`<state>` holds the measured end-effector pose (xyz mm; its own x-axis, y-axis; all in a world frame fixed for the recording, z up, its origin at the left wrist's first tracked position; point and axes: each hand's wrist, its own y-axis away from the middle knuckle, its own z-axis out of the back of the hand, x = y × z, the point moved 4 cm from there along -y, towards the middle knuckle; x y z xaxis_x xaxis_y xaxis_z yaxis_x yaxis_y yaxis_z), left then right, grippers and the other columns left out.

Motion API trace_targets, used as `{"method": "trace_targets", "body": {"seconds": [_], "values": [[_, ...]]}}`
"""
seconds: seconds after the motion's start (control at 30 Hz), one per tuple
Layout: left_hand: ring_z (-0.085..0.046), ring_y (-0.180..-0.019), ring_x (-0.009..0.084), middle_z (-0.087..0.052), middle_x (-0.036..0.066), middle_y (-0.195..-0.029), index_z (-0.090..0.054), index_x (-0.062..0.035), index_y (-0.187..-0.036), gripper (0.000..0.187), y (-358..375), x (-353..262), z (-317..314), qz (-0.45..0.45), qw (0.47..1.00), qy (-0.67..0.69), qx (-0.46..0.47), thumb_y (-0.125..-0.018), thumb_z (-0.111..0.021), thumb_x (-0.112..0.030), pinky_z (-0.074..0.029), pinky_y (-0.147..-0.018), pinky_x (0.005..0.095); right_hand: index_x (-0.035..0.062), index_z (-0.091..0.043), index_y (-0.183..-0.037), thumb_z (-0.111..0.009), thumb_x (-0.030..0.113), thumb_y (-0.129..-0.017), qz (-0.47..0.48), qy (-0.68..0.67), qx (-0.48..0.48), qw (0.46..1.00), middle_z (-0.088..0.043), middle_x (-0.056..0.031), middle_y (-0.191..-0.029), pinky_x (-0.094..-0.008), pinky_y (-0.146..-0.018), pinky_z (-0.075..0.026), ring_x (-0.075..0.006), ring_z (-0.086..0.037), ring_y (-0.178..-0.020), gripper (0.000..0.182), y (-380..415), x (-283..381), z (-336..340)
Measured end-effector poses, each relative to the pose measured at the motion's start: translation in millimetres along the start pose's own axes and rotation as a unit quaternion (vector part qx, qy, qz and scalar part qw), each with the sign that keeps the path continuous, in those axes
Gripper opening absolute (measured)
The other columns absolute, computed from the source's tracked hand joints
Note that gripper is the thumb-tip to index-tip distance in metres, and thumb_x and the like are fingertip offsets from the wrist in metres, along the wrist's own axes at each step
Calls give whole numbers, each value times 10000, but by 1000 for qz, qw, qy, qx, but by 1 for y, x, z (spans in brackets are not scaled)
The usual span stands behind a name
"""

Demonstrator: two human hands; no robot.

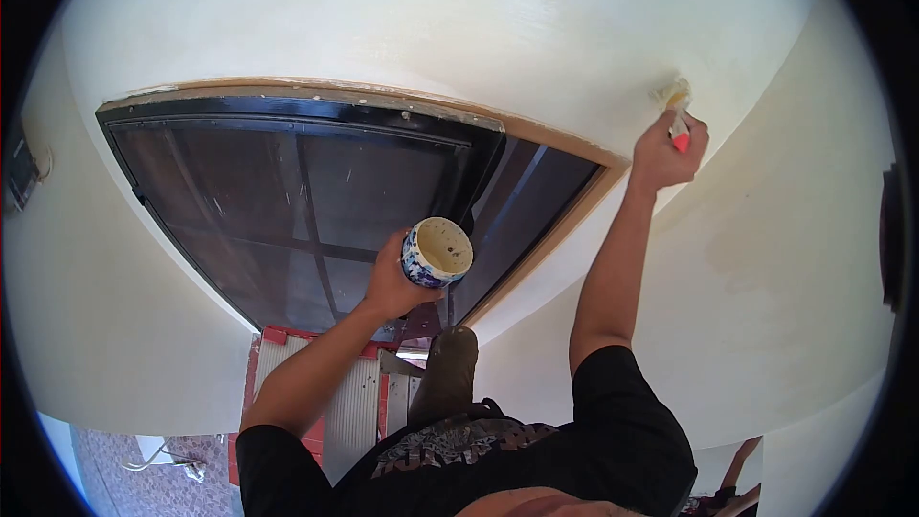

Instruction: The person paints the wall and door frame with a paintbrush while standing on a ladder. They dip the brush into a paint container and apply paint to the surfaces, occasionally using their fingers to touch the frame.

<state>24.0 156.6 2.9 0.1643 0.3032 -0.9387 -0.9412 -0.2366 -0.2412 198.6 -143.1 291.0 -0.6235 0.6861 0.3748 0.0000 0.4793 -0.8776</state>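
Observation:
My left hand [392,285] is wrapped round a blue-and-white patterned cup [423,268] in front of the dark window or door panel. Pale yellowish paint [444,247] with dark specks shows inside it. Up at the right, my right hand [670,148] grips a paintbrush [680,120] with a red handle end. Its bristles press against the cream wall [536,38], just above the upper right corner of the frame. Wet-looking patches show on the wall near the brush and higher up.
A dark screened panel [239,172] stands open in a wooden frame [565,144]. Below are a red-and-grey ladder [287,349] and my raised leg [447,373]. A dark box [19,172] hangs on the left wall. Another person's arm [739,464] shows at lower right.

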Motion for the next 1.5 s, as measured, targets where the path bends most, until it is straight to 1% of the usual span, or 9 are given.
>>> {"method": "trace_targets", "body": {"seconds": [0.13,0.47,0.6,0.83,0.97,1.03,1.2,1.37,1.5], "values": [[-590,-1287,347,-622,163,-1325,-466,-38,-1431,1061,1,1,0,-9,1000,-11,-4,-522,-1001,-150,-457,-1130,434,97,-702,-939,-775,21,-796,171,-68,-3,983,-705,-75,-915,-360,-678,-570,-260,-691,-726,178,43,69,-43],[-603,-1279,308,-623,158,-1333,-450,-23,-1427,1055,2,-7,-1,-4,998,62,20,-530,-1000,-108,-461,-1129,418,92,-658,-936,-793,21,-763,113,-321,213,916,-703,-119,-925,-397,-712,-586,-347,-711,-822,231,135,262,-103],[-600,-1283,294,-611,151,-1347,-406,-26,-1454,1080,3,-24,3,-8,1000,-4,14,-553,-997,-89,-468,-1124,402,37,-615,-920,-888,4,-733,57,-488,129,861,-720,-159,-946,-359,-743,-582,-294,-736,-854,332,114,226,-105],[-603,-1271,310,-611,146,-1335,-415,-29,-1443,1064,2,-10,0,-12,1000,20,15,-552,-994,-84,-463,-1121,401,6,-661,-930,-924,18,-766,146,-278,53,948,-747,-164,-968,-349,-833,-585,-255,-740,-911,309,33,28,-56],[-611,-1258,297,-609,143,-1332,-412,-27,-1441,1061,4,-15,0,17,999,9,28,-555,-992,-79,-474,-1106,396,-41,-661,-935,-869,8,-838,79,-147,26,986,-747,-170,-971,-332,-871,-586,-217,-731,-932,234,-2,-54,8],[-611,-1253,278,-613,140,-1316,-409,-23,-1440,1057,4,-16,-1,3,999,38,20,-557,-990,-71,-483,-1094,391,-80,-661,-919,-841,99,-897,-94,-183,-45,978,-749,-191,-922,-308,-793,-624,-210,-745,-829,255,-18,-78,27],[-613,-1247,266,-619,135,-1304,-405,-23,-1440,1053,2,-13,-2,5,999,34,32,-561,-984,-55,-491,-1083,384,-112,-687,-982,-810,152,-935,-180,-238,-150,943,-754,-177,-914,-304,-748,-629,-215,-751,-789,295,-30,-90,31],[-619,-1237,267,-620,133,-1303,-397,-26,-1443,1058,1,-14,-2,0,999,35,32,-561,-980,-50,-499,-1074,383,38,-748,-1109,-757,74,-891,109,-100,-10,989,-731,-135,-955,-378,-730,-570,-294,-730,-836,221,12,11,-36],[-623,-1227,267,-621,133,-1301,-404,-28,-1426,1038,0,-13,-1,-1,999,27,30,-562,-978,-49,-502,-1070,384,71,-747,-1147,-755,58,-872,87,-246,128,957,-727,-160,-963,-407,-767,-576,-343,-718,-852,275,86,147,-86]]}}
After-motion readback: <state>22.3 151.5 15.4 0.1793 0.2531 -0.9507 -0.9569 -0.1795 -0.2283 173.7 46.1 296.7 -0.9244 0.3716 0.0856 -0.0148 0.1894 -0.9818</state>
